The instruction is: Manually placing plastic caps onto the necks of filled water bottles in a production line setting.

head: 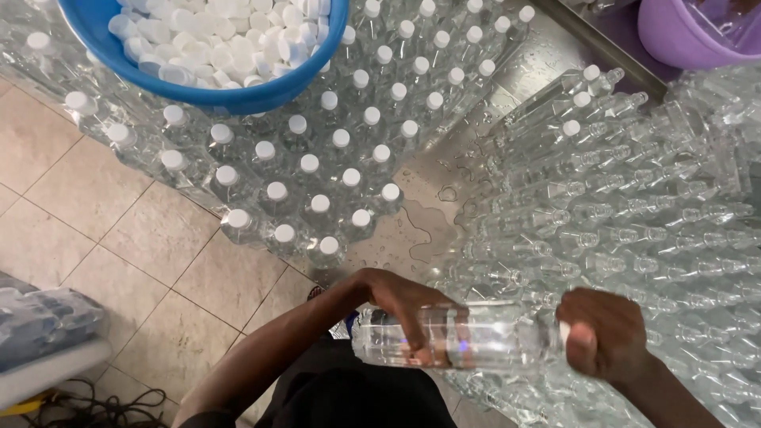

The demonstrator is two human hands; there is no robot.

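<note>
A clear plastic bottle [491,337] lies sideways in front of me, held in both hands. My left hand [408,305] wraps around its base end. My right hand [602,333] is closed over its neck end, hiding the cap and mouth. Beyond my hands, many capped clear bottles [317,174] stand upright on a wet metal table [432,202]. To the right lies a heap of uncapped clear bottles [634,206] on their sides.
A blue basin [238,95] full of white caps [214,36] rests on the standing bottles at top left. A purple tub [690,36] sits at top right. Beige floor tiles [87,198] lie to the left, with wrapped packs [43,321] and cables [95,408] at bottom left.
</note>
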